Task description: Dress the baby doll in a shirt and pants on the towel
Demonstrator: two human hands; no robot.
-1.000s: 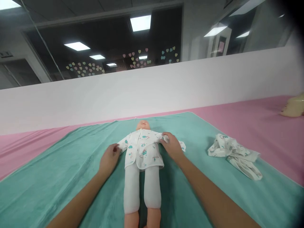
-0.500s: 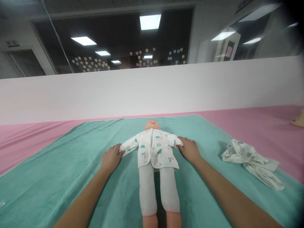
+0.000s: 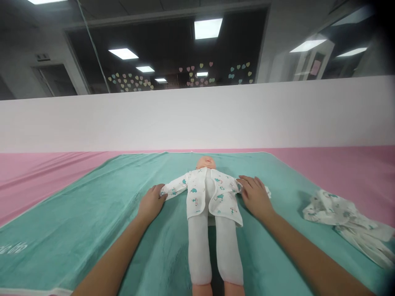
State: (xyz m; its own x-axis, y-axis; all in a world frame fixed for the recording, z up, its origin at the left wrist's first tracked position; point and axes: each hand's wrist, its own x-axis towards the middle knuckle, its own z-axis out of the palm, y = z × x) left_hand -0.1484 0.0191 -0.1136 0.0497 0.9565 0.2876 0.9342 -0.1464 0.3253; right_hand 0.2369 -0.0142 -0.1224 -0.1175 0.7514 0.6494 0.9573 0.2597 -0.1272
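A baby doll (image 3: 206,162) lies on its back with its head away from me, on a teal blanket (image 3: 92,213). It wears a white printed jacket (image 3: 196,191), open down the front, and white leggings (image 3: 199,248). My left hand (image 3: 153,201) pinches the cuff of the sleeve on the left side. Over on the right, my right hand (image 3: 255,197) lies across the other sleeve, thumb toward the doll and fingers over the cloth. The end of that sleeve (image 3: 268,192) sticks out beyond the hand. The doll's own hands are hidden.
A crumpled white printed garment (image 3: 342,213) lies on the blanket at the right. Pink cloth (image 3: 339,164) surrounds the blanket. Behind stands a low white wall (image 3: 185,119), with dark glass bearing heart-shaped stickers (image 3: 129,82) above.
The right sleeve now reaches out past my right hand, where before my fingers were at its end. The jacket front gapes wider. My left hand still holds its cuff. The view has shifted slightly.
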